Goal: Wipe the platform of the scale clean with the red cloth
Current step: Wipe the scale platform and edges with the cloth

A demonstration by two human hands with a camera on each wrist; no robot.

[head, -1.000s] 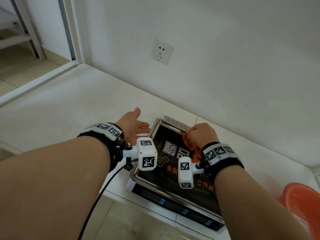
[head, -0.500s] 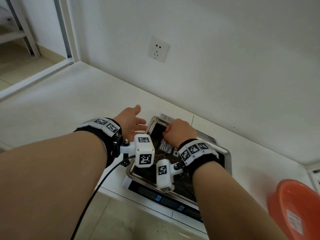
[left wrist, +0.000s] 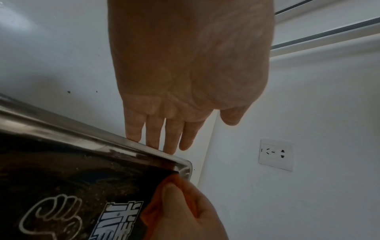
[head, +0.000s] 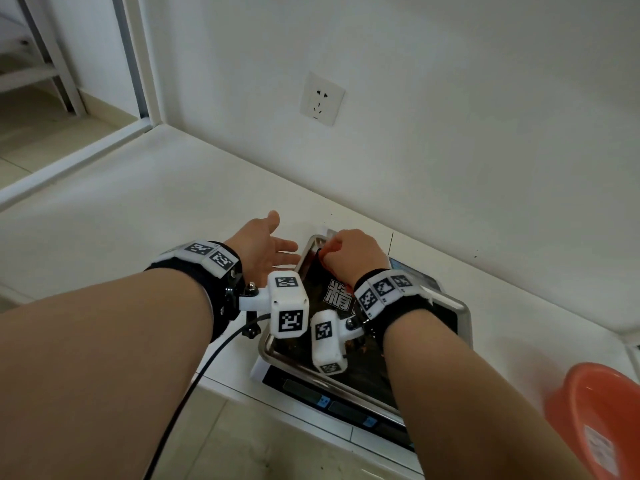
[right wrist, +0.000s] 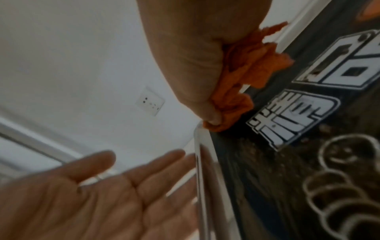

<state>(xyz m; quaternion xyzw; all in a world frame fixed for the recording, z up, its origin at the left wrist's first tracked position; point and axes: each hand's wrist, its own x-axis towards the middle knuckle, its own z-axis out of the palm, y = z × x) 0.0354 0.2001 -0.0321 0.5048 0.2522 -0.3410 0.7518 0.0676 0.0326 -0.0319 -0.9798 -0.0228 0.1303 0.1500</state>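
Note:
The scale's steel platform [head: 462, 317] has a dark printed surface with brown grime [right wrist: 257, 151]. My right hand [head: 349, 251] grips the bunched red cloth [right wrist: 242, 81] and presses it into the platform's far left corner [left wrist: 185, 168]. Only a sliver of cloth [head: 323, 263] shows in the head view. My left hand [head: 266, 244] lies flat beside the scale, palm up, its straight fingers [left wrist: 152, 136] touching the outside of the platform's left rim [left wrist: 82, 134]. It holds nothing.
The scale's display panel [head: 329, 400] faces me at the counter's front edge. An orange-red basin [head: 595, 420] sits at the right. A wall with a socket [head: 322, 98] rises close behind the scale. A black cable [head: 194, 386] hangs from my left wrist.
My right hand has slid the cloth from the platform's far middle to its far left corner. The left hand has stayed at the left rim.

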